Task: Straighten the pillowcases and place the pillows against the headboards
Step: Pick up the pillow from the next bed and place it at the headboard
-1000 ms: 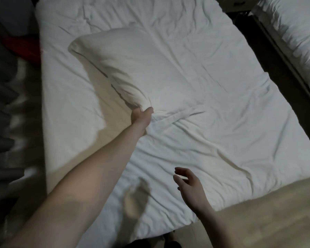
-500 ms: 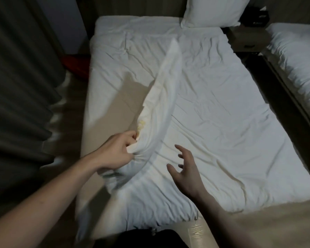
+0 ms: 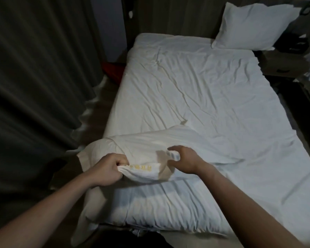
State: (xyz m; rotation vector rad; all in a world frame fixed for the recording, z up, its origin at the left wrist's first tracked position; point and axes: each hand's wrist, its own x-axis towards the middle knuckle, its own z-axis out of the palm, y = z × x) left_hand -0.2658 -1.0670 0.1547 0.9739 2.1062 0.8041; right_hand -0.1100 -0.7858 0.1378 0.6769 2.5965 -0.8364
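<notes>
White cotton fills most of the view: a pillow (image 3: 168, 203) lies across the foot of the bed (image 3: 204, 90), at about six o'clock, its pillowcase (image 3: 150, 145) loose and rumpled along the far edge. The left hand (image 3: 108, 170) is clenched around a bunch of that open hem, just beside some yellow stitched lettering (image 3: 140, 167). The right hand (image 3: 183, 161) pinches a fold of the same hem a little toward three o'clock — so both hands grip the case and neither is free.

A second pillow (image 3: 254, 25) already leans upright at the head of the bed, near one o'clock, against the dark headboard (image 3: 177, 17).

By the look of it, the step in hand is straightening the case on the near pillow. The next move likely calls for pulling the hem taut and squaring the corners, then carrying the pillow up toward twelve o'clock — into the bare spot beside the other one.
</notes>
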